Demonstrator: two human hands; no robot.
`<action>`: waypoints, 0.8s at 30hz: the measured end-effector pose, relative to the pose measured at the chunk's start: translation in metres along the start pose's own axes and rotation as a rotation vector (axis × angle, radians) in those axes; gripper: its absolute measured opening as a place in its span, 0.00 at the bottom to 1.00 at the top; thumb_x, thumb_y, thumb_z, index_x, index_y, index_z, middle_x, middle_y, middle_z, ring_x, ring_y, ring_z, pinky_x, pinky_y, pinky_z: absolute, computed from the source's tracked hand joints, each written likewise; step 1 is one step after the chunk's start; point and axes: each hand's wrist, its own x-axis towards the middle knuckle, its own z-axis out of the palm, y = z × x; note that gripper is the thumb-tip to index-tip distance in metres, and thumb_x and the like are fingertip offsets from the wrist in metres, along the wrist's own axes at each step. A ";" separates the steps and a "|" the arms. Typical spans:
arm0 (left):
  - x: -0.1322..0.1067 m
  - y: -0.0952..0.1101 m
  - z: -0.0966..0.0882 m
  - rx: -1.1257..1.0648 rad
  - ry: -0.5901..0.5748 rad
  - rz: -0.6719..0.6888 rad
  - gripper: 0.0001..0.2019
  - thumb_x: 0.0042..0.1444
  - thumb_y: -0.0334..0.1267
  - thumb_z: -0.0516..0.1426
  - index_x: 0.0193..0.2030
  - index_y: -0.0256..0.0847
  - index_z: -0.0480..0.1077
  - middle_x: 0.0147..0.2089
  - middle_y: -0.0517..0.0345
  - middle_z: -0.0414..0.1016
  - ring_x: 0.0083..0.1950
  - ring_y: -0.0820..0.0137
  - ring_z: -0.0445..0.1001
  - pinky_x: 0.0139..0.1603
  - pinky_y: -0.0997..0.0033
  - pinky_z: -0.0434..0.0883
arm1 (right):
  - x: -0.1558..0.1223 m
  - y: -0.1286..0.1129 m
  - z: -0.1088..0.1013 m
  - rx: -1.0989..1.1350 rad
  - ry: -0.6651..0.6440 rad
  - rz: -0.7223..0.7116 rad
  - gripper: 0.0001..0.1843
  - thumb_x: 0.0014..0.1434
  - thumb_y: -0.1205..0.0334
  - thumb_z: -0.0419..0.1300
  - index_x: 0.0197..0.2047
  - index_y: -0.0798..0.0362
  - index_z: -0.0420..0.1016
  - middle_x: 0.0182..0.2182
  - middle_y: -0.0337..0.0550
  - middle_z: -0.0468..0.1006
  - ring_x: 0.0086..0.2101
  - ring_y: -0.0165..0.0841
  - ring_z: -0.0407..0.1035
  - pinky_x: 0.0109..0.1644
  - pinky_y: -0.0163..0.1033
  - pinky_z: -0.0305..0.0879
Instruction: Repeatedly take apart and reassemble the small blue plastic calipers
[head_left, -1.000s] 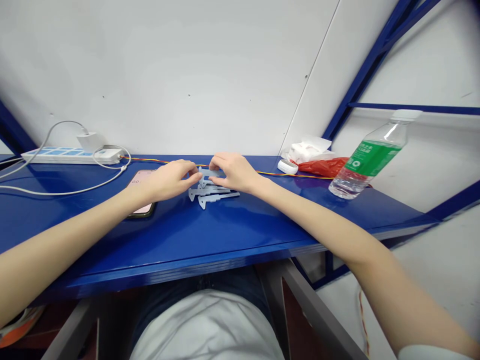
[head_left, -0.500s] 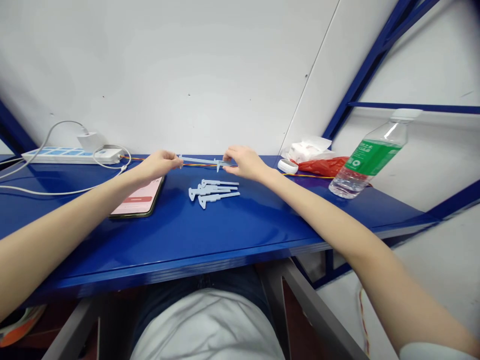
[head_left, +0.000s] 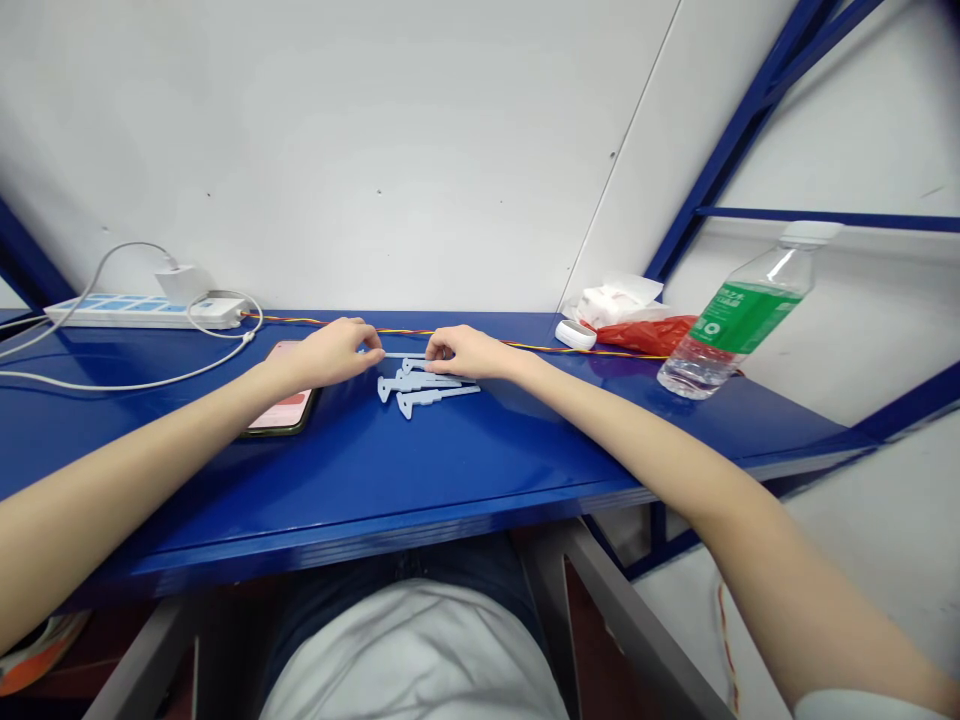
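Note:
Several pale blue plastic calipers (head_left: 427, 388) lie in a small pile on the blue table (head_left: 375, 470). My left hand (head_left: 334, 350) and my right hand (head_left: 459, 352) each pinch one end of another pale blue caliper (head_left: 405, 355), held low just behind the pile. Both hands have their fingers closed on it. A phone (head_left: 281, 412) with a pink screen lies under my left wrist.
A white power strip (head_left: 135, 310) with a charger and white cables sits at the back left. An orange wire (head_left: 525, 345) runs along the wall. A small white device (head_left: 575, 333), tissues, a red bag (head_left: 649, 333) and a water bottle (head_left: 739, 312) stand at the right.
Both hands lifted one caliper off the pile and stretched it out wide, then drew together and lowered it to just behind the pile.

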 end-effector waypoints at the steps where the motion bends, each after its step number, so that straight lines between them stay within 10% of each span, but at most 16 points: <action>1: -0.002 0.006 -0.001 -0.009 -0.014 0.010 0.17 0.53 0.48 0.47 0.35 0.40 0.72 0.42 0.50 0.76 0.44 0.61 0.72 0.45 0.66 0.66 | 0.001 -0.001 0.001 0.007 -0.012 0.020 0.10 0.55 0.55 0.58 0.32 0.54 0.72 0.30 0.41 0.76 0.29 0.29 0.66 0.32 0.35 0.56; 13: -0.010 0.032 -0.009 -0.394 -0.016 -0.201 0.19 0.54 0.54 0.48 0.28 0.40 0.67 0.27 0.59 0.68 0.29 0.70 0.65 0.29 0.71 0.59 | -0.002 -0.023 -0.004 -0.258 0.380 -0.283 0.06 0.52 0.62 0.58 0.33 0.55 0.67 0.33 0.43 0.71 0.34 0.32 0.61 0.39 0.38 0.53; 24: -0.002 -0.007 -0.013 -0.335 0.028 -0.360 0.19 0.51 0.55 0.51 0.29 0.41 0.74 0.31 0.55 0.76 0.36 0.64 0.71 0.37 0.66 0.66 | -0.007 0.030 -0.026 -0.344 0.173 -0.156 0.06 0.55 0.60 0.57 0.35 0.53 0.67 0.37 0.45 0.72 0.36 0.34 0.62 0.37 0.38 0.54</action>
